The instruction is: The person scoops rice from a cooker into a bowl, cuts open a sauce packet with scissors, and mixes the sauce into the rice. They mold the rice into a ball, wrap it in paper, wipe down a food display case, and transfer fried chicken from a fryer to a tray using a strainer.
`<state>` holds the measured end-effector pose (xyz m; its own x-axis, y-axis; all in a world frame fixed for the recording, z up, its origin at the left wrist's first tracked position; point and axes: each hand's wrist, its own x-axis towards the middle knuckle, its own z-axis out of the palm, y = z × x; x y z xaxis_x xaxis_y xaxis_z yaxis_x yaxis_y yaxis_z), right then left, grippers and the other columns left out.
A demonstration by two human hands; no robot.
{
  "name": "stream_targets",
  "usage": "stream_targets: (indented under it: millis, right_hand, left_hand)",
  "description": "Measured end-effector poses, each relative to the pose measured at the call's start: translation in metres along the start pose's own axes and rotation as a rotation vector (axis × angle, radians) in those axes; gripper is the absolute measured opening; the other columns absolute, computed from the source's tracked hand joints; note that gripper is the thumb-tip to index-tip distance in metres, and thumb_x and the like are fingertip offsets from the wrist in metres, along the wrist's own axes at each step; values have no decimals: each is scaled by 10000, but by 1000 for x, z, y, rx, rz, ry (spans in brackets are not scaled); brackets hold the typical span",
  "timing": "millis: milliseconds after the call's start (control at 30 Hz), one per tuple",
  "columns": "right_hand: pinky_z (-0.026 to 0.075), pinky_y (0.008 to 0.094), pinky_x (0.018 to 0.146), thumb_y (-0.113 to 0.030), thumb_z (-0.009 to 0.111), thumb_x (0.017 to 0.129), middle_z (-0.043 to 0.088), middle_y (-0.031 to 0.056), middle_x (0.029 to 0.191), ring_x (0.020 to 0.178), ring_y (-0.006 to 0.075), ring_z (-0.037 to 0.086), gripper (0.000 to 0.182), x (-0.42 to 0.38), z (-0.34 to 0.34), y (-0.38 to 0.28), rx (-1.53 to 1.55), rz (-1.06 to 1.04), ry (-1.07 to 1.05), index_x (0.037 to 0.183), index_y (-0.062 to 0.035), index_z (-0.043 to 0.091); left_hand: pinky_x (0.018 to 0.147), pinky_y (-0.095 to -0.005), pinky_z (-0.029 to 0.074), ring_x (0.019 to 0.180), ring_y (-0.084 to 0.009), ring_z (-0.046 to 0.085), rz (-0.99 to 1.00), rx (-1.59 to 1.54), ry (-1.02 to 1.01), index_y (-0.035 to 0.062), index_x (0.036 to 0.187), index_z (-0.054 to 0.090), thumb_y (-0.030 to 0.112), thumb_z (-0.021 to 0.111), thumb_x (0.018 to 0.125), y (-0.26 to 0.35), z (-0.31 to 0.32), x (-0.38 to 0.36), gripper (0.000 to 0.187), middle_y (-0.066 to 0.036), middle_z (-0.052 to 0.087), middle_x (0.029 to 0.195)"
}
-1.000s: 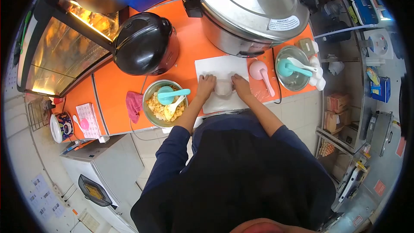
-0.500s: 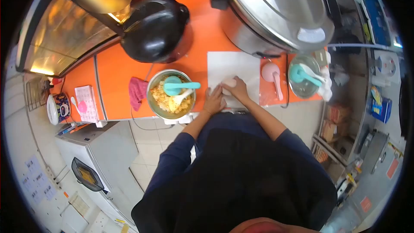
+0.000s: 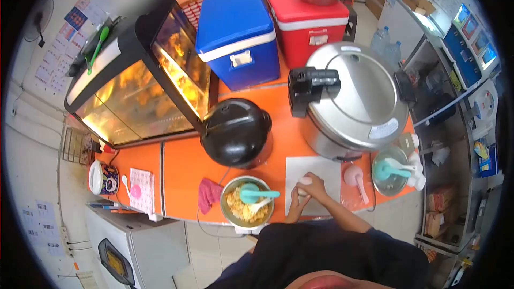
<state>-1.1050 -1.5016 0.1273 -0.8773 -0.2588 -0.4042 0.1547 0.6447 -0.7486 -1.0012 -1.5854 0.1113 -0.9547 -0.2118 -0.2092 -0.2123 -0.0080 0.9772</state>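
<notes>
Both hands rest on a white sheet (image 3: 326,168) spread over the orange counter (image 3: 184,163). My right hand (image 3: 316,187) cups a small white lump (image 3: 304,181) on the sheet. My left hand (image 3: 296,197) presses against the same lump from the near left side. Just left of the sheet stands a metal bowl of yellow rice (image 3: 246,208) with a teal scoop (image 3: 256,194) and a white spoon in it.
A big silver rice cooker (image 3: 350,101) and a black cooker (image 3: 235,131) stand behind the sheet. A pink scoop (image 3: 356,179) and a metal bowl with a teal scoop (image 3: 390,174) lie to the right. Glass warmer (image 3: 139,85), blue cooler (image 3: 235,35) and red cooler (image 3: 305,13) stand farther back.
The camera has tilted up, so the counter and hands sit lower in view. Both hands have closed in around the white lump on the sheet.
</notes>
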Motion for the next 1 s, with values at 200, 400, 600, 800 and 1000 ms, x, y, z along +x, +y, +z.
stream_targets:
  millis: [200, 400, 600, 800, 1000]
  right_hand:
    - [398, 316, 850, -293, 567, 826, 522, 122, 993, 960, 205, 503, 295, -16, -45, -134, 286, -346, 200, 1007, -60, 572]
    - [356, 321, 912, -296, 432, 920, 449, 102, 1182, 1132, 164, 404, 354, 5, -52, -171, 1126, -187, -283, 1188, -68, 469]
    - [461, 268, 711, -163, 442, 881, 581, 59, 821, 783, 152, 574, 217, -3, -42, -71, 996, 106, -367, 949, -15, 586]
    - [450, 257, 634, -149, 497, 794, 580, 56, 768, 711, 146, 566, 180, -43, -76, -15, 868, 358, -2, 886, -29, 596]
    - [422, 276, 620, -245, 482, 862, 574, 54, 730, 704, 135, 542, 271, -44, -59, 18, 296, 62, 35, 884, 7, 581]
  left_hand:
    - [938, -307, 345, 1082, -165, 438, 114, -621, 240, 33, 1238, 295, 145, 526, 888, 124, -20, 44, 434, -102, 442, 1168]
    - [842, -336, 461, 998, -202, 540, 239, -707, 364, 5, 1167, 430, 119, 514, 888, 243, -100, 150, 313, -101, 519, 1107]
    - [762, -351, 499, 884, -225, 604, 451, -680, 123, -44, 1003, 545, 228, 579, 862, 367, -213, 458, 309, -141, 593, 1005]
    - [858, -540, 377, 995, -411, 515, 410, 518, 567, -26, 1020, 558, 485, 610, 765, 364, -242, 589, 573, -273, 510, 1128]
    - [985, -557, 206, 1225, -432, 280, 677, 1114, 604, 149, 1302, 393, 605, 369, 832, 359, -267, 525, 655, -236, 321, 1347]
